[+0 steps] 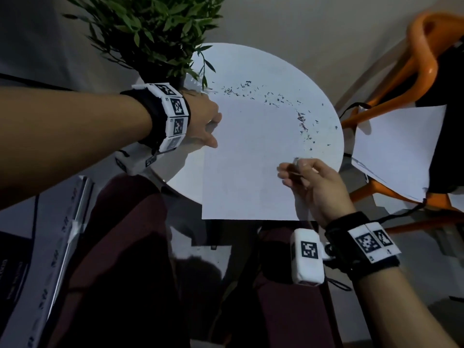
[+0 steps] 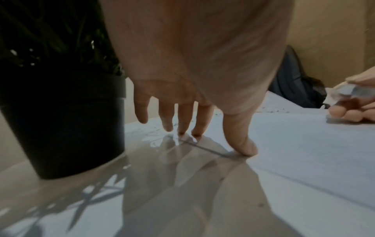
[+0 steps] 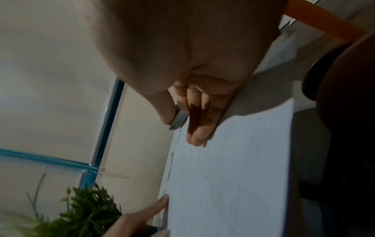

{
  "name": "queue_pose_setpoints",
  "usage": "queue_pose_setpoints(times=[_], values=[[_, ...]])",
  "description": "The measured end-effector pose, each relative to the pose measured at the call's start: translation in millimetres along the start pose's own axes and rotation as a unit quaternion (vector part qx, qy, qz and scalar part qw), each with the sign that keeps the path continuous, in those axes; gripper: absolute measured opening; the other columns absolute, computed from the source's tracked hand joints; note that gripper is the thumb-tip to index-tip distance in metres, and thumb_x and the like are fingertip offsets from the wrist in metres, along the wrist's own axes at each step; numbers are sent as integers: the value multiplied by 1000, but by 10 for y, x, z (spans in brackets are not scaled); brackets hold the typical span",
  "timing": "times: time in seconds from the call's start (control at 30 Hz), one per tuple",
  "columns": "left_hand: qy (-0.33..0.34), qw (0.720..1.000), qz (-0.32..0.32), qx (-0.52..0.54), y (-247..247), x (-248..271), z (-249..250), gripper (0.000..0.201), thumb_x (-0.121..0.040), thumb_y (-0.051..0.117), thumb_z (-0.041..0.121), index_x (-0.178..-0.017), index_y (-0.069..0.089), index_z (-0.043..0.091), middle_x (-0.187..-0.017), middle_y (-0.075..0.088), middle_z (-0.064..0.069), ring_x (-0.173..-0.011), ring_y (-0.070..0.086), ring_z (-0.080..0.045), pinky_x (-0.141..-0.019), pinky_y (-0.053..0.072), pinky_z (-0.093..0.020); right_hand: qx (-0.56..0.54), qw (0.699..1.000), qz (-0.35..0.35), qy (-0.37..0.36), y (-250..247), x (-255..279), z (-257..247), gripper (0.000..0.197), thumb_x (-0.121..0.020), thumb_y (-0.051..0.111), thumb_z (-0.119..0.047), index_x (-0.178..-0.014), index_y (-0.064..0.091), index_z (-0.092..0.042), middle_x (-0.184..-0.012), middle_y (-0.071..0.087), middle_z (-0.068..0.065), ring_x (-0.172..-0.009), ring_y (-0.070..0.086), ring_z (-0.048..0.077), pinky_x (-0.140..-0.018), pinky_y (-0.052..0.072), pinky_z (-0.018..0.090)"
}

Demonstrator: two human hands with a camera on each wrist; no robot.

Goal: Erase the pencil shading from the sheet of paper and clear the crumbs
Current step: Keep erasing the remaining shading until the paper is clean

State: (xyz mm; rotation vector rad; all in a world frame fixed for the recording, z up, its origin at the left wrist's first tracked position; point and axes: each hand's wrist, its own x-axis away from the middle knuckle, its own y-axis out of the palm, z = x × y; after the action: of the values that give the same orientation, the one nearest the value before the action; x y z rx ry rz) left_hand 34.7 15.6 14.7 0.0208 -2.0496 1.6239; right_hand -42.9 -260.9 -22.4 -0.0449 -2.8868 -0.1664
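Left hand [image 1: 200, 121], fingers straight, pins the white paper sheet [image 1: 246, 159]; right hand [image 1: 313, 182], pinching the small grey eraser [image 1: 295, 162], should sweep the dark crumbs [image 1: 301, 121] outward lightly.

White rectangular paper sheet [image 1: 248, 156] lies flat on round white table, near edge overhanging table rim; surface looks almost clean, faint grey traces only. Dark eraser crumbs [image 1: 301, 119] scattered in arc on tabletop beyond sheet's far and right edges. Small grey-white eraser block [image 3: 179, 116] pinched above sheet's right side.

The right hand [image 3: 182, 64] pinches an eraser [image 3: 179, 117] above the sheet [image 3: 233, 176].
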Motion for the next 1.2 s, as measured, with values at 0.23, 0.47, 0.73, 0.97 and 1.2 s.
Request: queue_pose_setpoints(times=[0.23,0.47,0.73,0.97,1.2], values=[[70,996,-3,57,205,211,451,116,-75,39,91,-159,-1,22,-167,-6,-7,-153,3,-28,-121,17,-52,144,988,-15,-62,9,12,91,15,-99,55,-11,-84,57,-9,-72,65,12,-64,60,21,-60,50,28],[29,994,16,100,651,204,685,128,-58,33,102,-150,-30,38,-160,-35,-3,-146,-32,-33,-119,-12,-58,480,844,-159,-179,536,220,177,7,-89,55,-24,-82,53,-22,-66,63,-4,-64,58,17,-61,49,34],[27,993,2,118,686,180,677,132,-48,28,104,-145,-35,41,-156,-40,-1,-144,-38,-31,-117,-16,-59,566,801,-61,-185,268,84,133,9,-91,48,-26,-85,45,-21,-82,63,6,-76,55,32,-69,52,43],[23,992,7,122,693,187,696,133,-46,25,105,-146,-34,42,-158,-39,-1,-144,-37,-30,-117,-16,-59,563,796,-109,-195,345,124,193,10,-89,49,-28,-83,46,-22,-73,63,1,-72,56,30,-65,51,42],[17,995,1,102,654,215,702,129,-56,34,103,-146,-35,41,-157,-40,-2,-144,-37,-31,-117,-16,-59,530,804,-179,-204,408,13,88,9,-91,54,-27,-85,52,-19,-71,62,-2,-70,58,22,-65,49,37]])
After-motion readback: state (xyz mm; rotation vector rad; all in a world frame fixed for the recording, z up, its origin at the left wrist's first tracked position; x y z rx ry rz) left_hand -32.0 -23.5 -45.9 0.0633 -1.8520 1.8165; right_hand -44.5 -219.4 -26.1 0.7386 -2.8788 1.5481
